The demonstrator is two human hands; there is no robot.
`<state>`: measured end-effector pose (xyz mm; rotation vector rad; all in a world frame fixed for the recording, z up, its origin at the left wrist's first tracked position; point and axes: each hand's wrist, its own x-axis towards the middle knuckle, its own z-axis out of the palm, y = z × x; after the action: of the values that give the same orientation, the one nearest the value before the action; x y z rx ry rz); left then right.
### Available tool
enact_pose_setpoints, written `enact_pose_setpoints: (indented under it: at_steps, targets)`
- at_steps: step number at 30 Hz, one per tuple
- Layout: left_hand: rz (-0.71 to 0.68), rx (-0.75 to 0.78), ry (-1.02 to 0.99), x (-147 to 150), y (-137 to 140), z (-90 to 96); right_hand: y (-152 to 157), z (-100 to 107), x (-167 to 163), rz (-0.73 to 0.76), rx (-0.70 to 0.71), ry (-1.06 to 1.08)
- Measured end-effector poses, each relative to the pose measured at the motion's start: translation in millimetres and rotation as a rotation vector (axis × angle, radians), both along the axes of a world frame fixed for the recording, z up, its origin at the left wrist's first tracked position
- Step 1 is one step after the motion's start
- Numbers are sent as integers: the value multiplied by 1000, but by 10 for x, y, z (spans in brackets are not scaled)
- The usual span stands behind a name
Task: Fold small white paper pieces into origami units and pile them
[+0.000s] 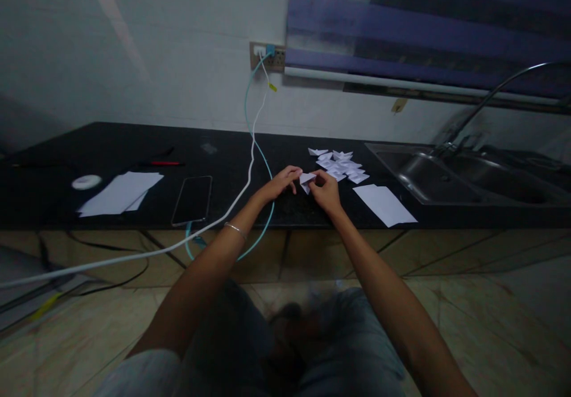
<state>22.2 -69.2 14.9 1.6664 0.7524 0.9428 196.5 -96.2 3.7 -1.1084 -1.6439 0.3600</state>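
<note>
Over the black countertop (pixel 232 165), both hands meet at a small piece of folded white paper (pixel 306 179) with a pointed lower end. My right hand (pixel 326 192) pinches its right side between thumb and fingers. My left hand (pixel 285 183) has its fingertips at the paper's upper left corner, the other fingers loosely curled. Just behind my right hand lies a cluster of several folded paper boats (pixel 342 158). White paper sheets (pixel 386 205) rest to the right of that hand, near the counter's front edge.
At the left are a stack of paper sheets (pixel 122 193), a round white object (pixel 86 182), a red pen (pixel 166 163) and a phone (pixel 193 199). A white cable (pixel 243 190) and a teal cable (pixel 269 218) cross the counter from the wall socket (pixel 267 56). A sink (pixel 439 177) is at the right.
</note>
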Motion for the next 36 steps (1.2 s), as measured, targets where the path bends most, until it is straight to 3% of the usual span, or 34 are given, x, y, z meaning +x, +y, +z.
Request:
enact_pose_setpoints:
  at_steps: [6, 11, 16, 20, 24, 29, 36]
  targets:
    - [-105, 29, 94, 54, -65, 111, -44, -12, -19, -10, 25, 55]
    - [-104, 24, 115, 53, -82, 115, -84, 2, -30, -56, 11, 82]
    - [-123, 39, 89, 15, -50, 79, -54, 16, -18, 92, -36, 113]
    - [-58, 32, 72, 13, -37, 82, 52, -31, 26, 231, -144, 259]
    - [-32, 69, 100, 14, -30, 53, 103, -74, 48, 245, -264, 352]
    - [-128, 118, 135, -19, -35, 21, 59, -56, 28, 245, -269, 268]
    - [-219, 20, 67, -48, -90, 88, 35, -40, 36, 243, -298, 280]
